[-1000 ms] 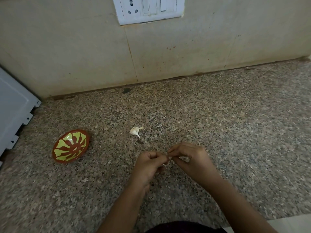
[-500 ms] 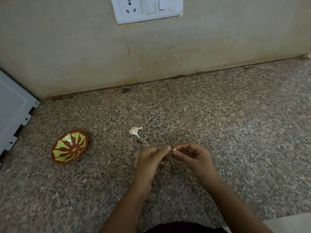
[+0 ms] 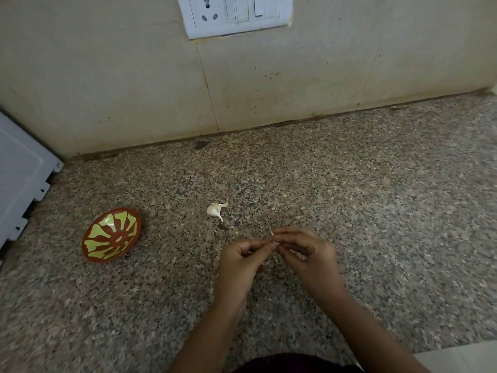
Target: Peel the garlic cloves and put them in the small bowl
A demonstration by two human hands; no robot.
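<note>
Left hand (image 3: 239, 265), right hand (image 3: 306, 254) pinching pale clove (image 3: 274, 242); loose clove (image 3: 214, 210) white, papery

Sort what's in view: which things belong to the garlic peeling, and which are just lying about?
Job: left hand and right hand pinching the held clove, mostly hidden; loose clove on the counter; small bowl.
Lying about: wall socket; white panel at left.

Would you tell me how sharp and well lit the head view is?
Head view: dim light, no glare; left hand and right hand slightly blurred, the garlic clove they pinch barely legible; loose clove and small bowl sharp; wide-angle bowing at edges.
</note>
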